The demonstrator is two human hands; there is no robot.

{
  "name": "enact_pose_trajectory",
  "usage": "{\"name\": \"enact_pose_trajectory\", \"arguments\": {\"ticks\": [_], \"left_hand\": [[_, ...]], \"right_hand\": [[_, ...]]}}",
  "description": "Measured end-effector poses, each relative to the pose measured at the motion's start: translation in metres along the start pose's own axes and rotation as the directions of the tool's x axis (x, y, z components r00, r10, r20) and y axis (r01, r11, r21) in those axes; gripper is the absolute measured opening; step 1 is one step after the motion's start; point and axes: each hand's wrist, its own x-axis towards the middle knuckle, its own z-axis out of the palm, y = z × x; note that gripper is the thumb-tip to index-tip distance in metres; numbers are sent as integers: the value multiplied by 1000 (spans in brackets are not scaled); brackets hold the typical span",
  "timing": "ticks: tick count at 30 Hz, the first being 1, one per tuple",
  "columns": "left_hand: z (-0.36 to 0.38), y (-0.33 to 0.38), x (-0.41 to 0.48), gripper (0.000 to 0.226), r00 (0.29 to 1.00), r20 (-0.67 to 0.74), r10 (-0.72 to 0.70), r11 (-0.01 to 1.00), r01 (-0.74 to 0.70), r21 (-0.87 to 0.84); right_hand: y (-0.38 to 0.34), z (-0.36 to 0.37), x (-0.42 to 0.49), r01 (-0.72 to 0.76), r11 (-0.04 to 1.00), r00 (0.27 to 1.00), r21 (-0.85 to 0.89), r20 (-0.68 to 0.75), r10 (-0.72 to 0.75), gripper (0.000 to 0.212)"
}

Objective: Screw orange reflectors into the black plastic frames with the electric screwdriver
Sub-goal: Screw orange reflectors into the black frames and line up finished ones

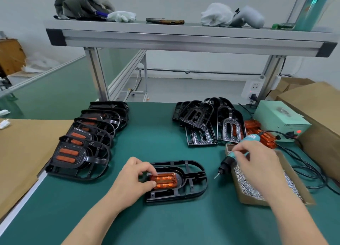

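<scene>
Nearest: pinching orange reflector (164,180), seated in black frame (191,187) lying flat on green mat (156,134), with left hand (137,176); clasping electric screwdriver (229,162) in right hand (257,164) over screw box (246,198), just right of frame; possibly risking reflector shifting under driving pressure, or cable (312,173) snagging box; farther left, resting overlapped, finished stack (82,145); farther right, crowding together, bare frames (200,119), loose reflectors (257,129), power unit (276,118).

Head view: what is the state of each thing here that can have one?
Left hand, pinches the reflector.
Right hand, grips the screwdriver.
Reflector, seated in the frame.
Frame, lying flat.
Screwdriver, lifted, bit clear of the frame.
Screw box, open, holding screws.
Power box, red light on.
Left row, frames with reflectors fitted, overlapping.
</scene>
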Motion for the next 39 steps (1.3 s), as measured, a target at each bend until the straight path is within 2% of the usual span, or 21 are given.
{"name": "enact_pose_trajectory", "arguments": {"ticks": [3, 5, 7, 9, 12, 14, 16, 19, 26, 30, 33, 35, 37, 39], "left_hand": [[4, 11, 0, 15, 980, -72, 187, 973, -175, 149], [9, 20, -3, 27, 941, -23, 337, 899, -315, 304], [18, 24, -7, 44, 912, 92, 399, 821, -400, 407], [23, 21, -9, 54, 912, 151, 381, 795, -407, 451], [25, 13, -11, 56, 910, 183, 372, 764, -412, 497], [27, 9, -14, 56, 913, 188, 363, 783, -408, 469], [28, 8, -16, 56, 923, 159, 349, 818, -383, 429], [29, 10, -14, 56, 925, 144, 353, 819, -380, 430], [28, 19, -14, 60, 937, 160, 311, 859, -349, 373], [26, 26, -14, 52, 946, 114, 303, 883, -324, 339], [23, 35, -11, 24, 959, 24, 283, 928, -280, 247], [21, 46, -10, 10, 965, -62, 253, 961, -244, 128], [22, 59, -10, 18, 968, -85, 235, 972, -233, 25], [26, 72, -10, 26, 969, -61, 241, 968, -244, -53]], "right_hand": [[24, -2, 3, -117, 988, 991, -104, 55, 123, 13], [32, 3, 2, -136, 981, 985, -135, 85, 148, 13], [36, 6, 1, -142, 975, 980, -171, 115, 163, 12], [40, 9, 1, -151, 967, 973, -206, 142, 183, 13], [44, 13, 3, -138, 953, 953, -271, 227, 202, 20], [44, 14, 2, -121, 947, 938, -299, 277, 207, 24], [44, 15, 2, -114, 948, 942, -298, 272, 199, 22], [43, 15, 2, -104, 953, 945, -284, 271, 183, 6], [54, 16, 1, -131, 956, 949, -264, 246, 198, 7], [57, 12, 0, -181, 969, 953, -170, 212, 216, 10], [56, 4, -2, -190, 980, 969, -65, 146, 198, 14], [48, -3, -5, -185, 976, 981, 115, 86, 176, 15], [26, -8, -12, -142, 934, 990, 329, 70, 126, 16], [-4, -6, -24, -59, 877, 995, 477, 101, 12, 18]]}}
